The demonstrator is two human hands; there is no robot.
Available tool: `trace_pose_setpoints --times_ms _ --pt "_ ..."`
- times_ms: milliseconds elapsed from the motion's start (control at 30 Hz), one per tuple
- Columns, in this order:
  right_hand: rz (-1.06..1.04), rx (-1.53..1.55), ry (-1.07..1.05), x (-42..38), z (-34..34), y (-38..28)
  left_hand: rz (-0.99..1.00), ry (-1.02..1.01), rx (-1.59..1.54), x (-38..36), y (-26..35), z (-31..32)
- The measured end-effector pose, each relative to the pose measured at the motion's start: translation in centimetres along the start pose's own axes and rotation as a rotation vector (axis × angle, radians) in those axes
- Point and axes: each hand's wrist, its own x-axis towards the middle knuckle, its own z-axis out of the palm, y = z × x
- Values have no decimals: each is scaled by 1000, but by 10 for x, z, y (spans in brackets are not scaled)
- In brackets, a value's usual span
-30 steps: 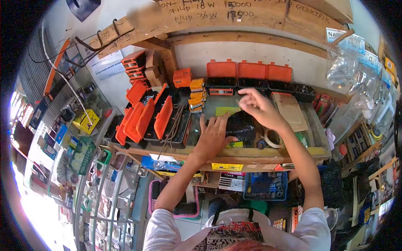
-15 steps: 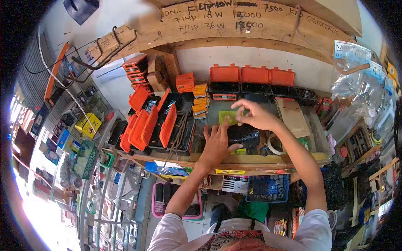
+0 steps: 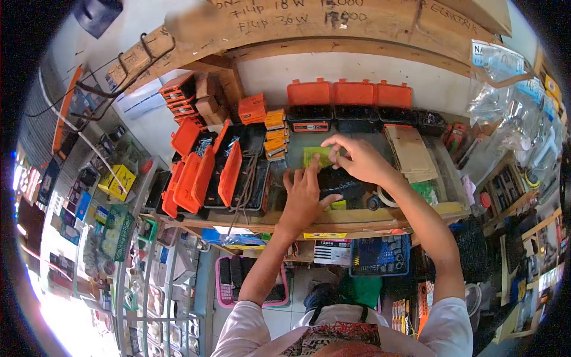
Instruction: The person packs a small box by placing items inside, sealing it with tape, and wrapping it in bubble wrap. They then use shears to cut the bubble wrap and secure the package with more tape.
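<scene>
My left hand (image 3: 304, 196) lies over the glass-topped counter with its fingers spread, the index fingertip reaching the lower edge of a yellow sheet (image 3: 310, 154). Its thumb points right, over a dark glossy item (image 3: 348, 183) whose kind I cannot make out. Just right of the sheet, my right hand (image 3: 361, 162) hovers with bent fingers, apart from one another, and I see nothing held in it. Another small yellow patch (image 3: 338, 205) shows below the left thumb. A roll of tape (image 3: 386, 197) sits under my right forearm.
Orange-lidded black cases (image 3: 196, 181) with screws stand open on the left. More cases (image 3: 312, 113) line the back, beside stacked small orange boxes (image 3: 275, 135). Flat brown cardboard (image 3: 410, 153) lies right. A wooden beam (image 3: 357, 35) crosses above; a blue crate (image 3: 380, 256) is below.
The view has tilted, so the counter sits slightly higher and further left. My right hand's fingers have shifted slightly over the yellow sheet; the left stays spread in nearly the same place.
</scene>
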Motion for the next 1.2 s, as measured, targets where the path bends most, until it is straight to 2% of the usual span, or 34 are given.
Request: trace_pose_setpoints --times_ms 133,433,533,733,933,1033,1200 --pt "-59 -130 76 -2 7 -1 -49 -63 -24 2 2 -1" --pt "-164 -379 121 -2 17 5 -32 -39 -64 1 1 -4" --pt "-86 -388 93 -3 18 1 -13 7 -38 -1 -2 2" --pt "-195 -385 98 -3 17 -2 -23 24 -46 -1 -4 4" --pt "-143 -478 14 -5 17 -3 -63 20 -37 0 -2 5" --pt "-167 -454 50 -3 20 -5 -31 46 49 0 -3 6" --pt "-214 -434 76 -12 19 -2 -1 65 -5 7 -6 1"
